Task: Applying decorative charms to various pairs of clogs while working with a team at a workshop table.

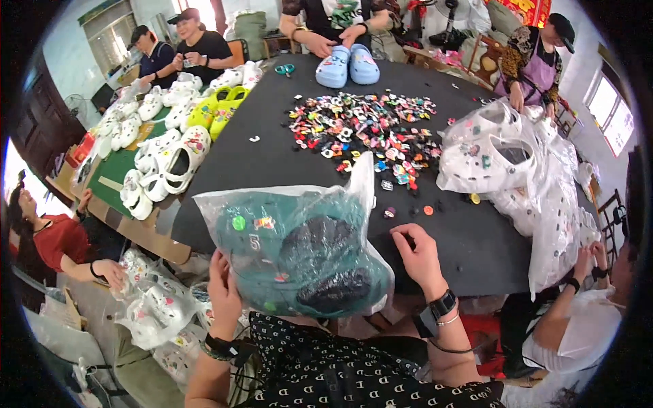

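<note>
A person's two hands hold a clear bag (299, 238) of green clogs (272, 251) upright at the near edge of a black table (272, 143), apparently steadied there so its open mouth points up. The left hand (224, 289) is curled against the bag's lower left side, fingers closed on the plastic. The right hand (418, 255) rests on the tabletop just right of the bag, fingers bent; whether it pinches the plastic or something small cannot be told.

Beyond the bag, a heap of small coloured charms (360, 132) lies mid-table within every worker's reach; past it, another person's hands rest on a pair of blue clogs (348, 66). Bagged white clogs (503, 163) are piled right of the bag. White clogs (166, 160) and a yellow-green pair (218, 109) lie far left of it, at the table's edge.

The creased plastic blurs the clogs' dark insides and their decorations. A seated person at lower right is cut off by the rim, as is one at lower left beside more bagged clogs (153, 306).
</note>
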